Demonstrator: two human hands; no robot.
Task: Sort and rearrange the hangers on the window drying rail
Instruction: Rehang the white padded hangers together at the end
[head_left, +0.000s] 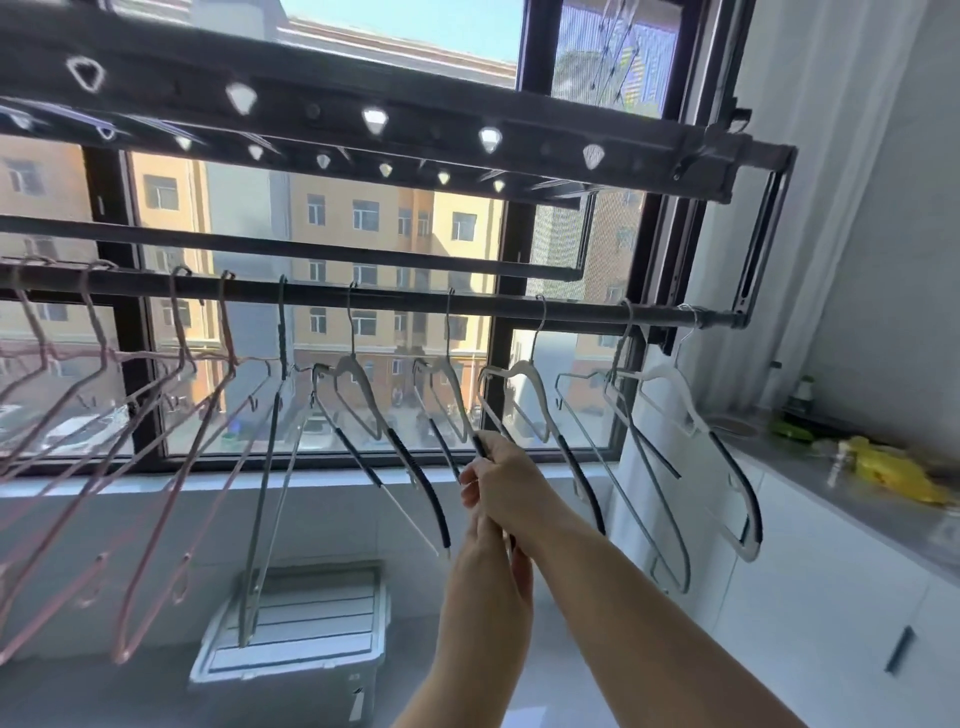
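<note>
A dark drying rail (519, 307) runs across the window. Several pink hangers (171, 415) hang at its left end, then one silver hanger (270, 467). Several white hangers with black sleeves (415, 467) follow to the right. One of these white hangers (447, 371) hangs near the middle of the rail. My right hand (501, 486) grips its black-sleeved arm just below the shoulder. My left hand (491, 564) sits directly beneath and holds the same arm lower down, hiding that part. The hook stays on the rail.
A perforated dark rack (363, 119) and a second bar (311, 249) sit above the rail. At the right, a white counter (810, 467) carries a yellow bag (893, 470) and green items (789, 428). A white crate (301, 629) stands on the floor below.
</note>
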